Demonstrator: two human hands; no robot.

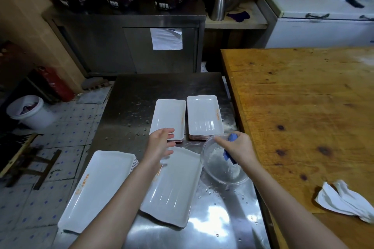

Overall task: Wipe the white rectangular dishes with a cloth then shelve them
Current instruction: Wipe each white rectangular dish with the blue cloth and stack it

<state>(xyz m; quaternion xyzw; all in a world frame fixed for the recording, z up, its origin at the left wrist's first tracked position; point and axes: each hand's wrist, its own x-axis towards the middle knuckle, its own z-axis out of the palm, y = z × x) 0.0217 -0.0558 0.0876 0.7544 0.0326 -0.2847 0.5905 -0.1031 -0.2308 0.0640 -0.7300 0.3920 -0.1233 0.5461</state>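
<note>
Four lots of white rectangular dishes lie on the steel desk (212, 224): two far stacks, the left stack (169, 116) and the right stack (204, 115), one near stack (95, 186), and one middle dish (174, 190). The left hand (160, 143) hovers above the middle dish, fingers released. The right hand (238, 146) has its fingers grasping one blue cloth (232, 137) over one clear bowl (218, 168).

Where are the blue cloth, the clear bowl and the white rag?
blue cloth (232, 138), head view, its upper tip.
clear bowl (219, 170), head view, its bare bottom.
white rag (344, 201), head view, middle of the crumpled fabric.
</note>
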